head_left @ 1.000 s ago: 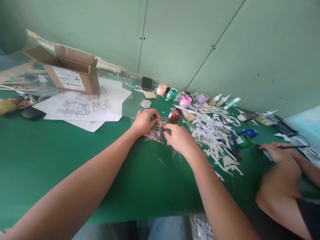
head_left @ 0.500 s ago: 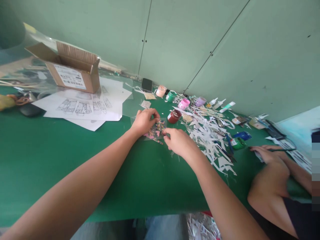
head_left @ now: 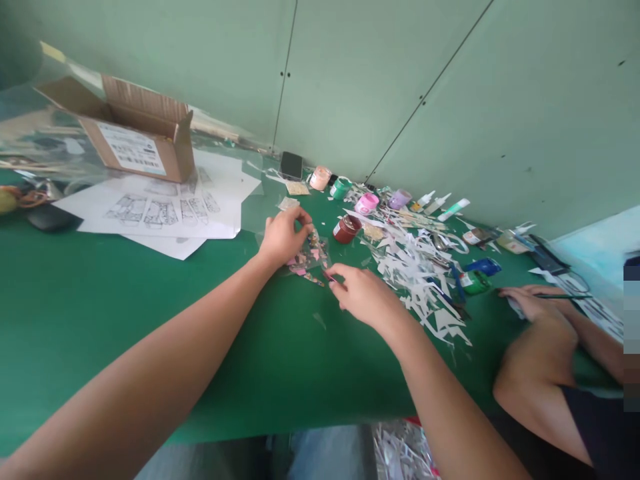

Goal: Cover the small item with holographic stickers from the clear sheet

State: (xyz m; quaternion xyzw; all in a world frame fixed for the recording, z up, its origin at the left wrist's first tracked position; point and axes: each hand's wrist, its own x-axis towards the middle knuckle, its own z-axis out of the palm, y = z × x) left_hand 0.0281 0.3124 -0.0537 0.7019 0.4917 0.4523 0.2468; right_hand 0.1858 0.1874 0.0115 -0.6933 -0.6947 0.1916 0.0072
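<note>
Your thing lies near the middle of the green surface [head_left: 125, 313], between your two hands: a clear plastic piece [head_left: 316, 255] with small pink and multicoloured patterned bits showing in it, left of and nearer than the dark red jar [head_left: 347, 229]. Judging by its look, it should be very light, thin and floppy, slick to the fingertips and easy to crease, so it is best taken by its outer edges with a light pinch; the narrow patterned strip [head_left: 314, 280] at its near side looks flimsy too. Your left hand [head_left: 285, 238] rests over the piece's left, far part, its thumb and fingers curled close to each other; you cannot tell from here whether that grip is clamped on the plastic. Your right hand [head_left: 361, 293] is at the near right edge, thumb and forefinger apparently pinched together on a thin dark sliver [head_left: 327, 275], too small to identify. Your forearms slant in from the near left and near right, converging on the piece, palms mostly down, with the left reaching slightly farther than the right.
</note>
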